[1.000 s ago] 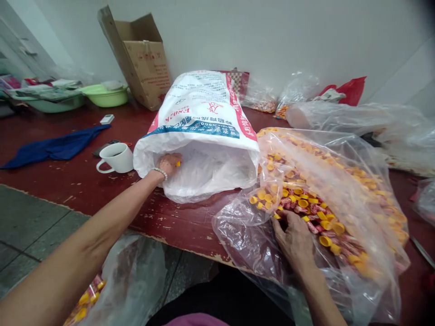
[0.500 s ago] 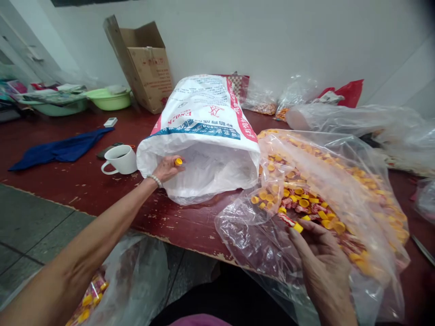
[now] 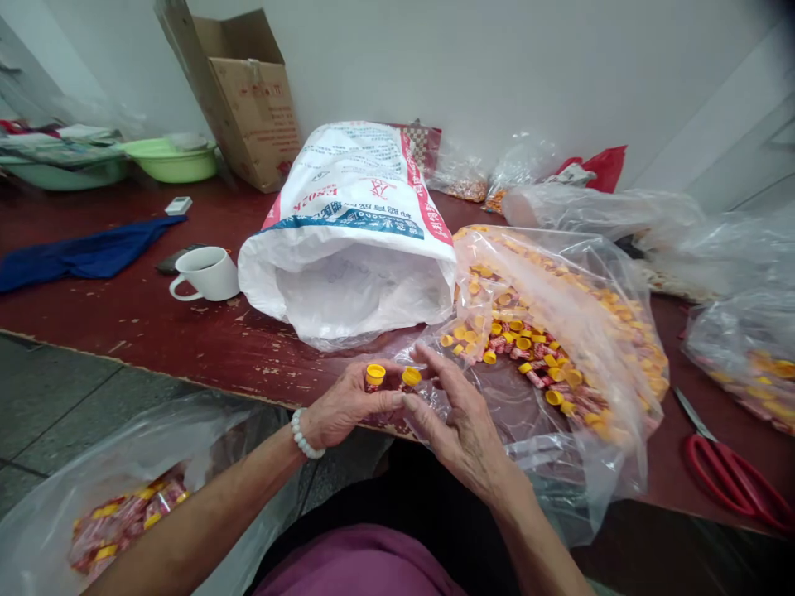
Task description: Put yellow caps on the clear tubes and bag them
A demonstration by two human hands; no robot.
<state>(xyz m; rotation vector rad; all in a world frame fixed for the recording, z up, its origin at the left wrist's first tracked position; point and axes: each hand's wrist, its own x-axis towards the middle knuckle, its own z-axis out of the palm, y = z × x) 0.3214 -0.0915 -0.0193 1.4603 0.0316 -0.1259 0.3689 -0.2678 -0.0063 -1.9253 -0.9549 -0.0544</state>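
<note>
My left hand, with a beaded bracelet at the wrist, grips a small yellow-capped tube upright in its fingers. Close beside it, a second yellow-capped tube stands between the left thumb tip and the curved fingers of my right hand, which closes around it. The thumbs of both hands nearly meet; the lower ends of the tubes are partly hidden. To the right, a large clear plastic bag spills many such red-patterned, yellow-capped tubes. Behind the hands, a white woven sack lies with its mouth facing me.
A white mug stands left of the sack, near a blue cloth. Red-handled scissors lie at the right edge. Below the table's front edge, another clear bag holds similar tubes. A cardboard box stands behind.
My left hand has come out of the sack's mouth with its tube. My right hand has moved left from the clear bag with another tube, and both hands now meet.
</note>
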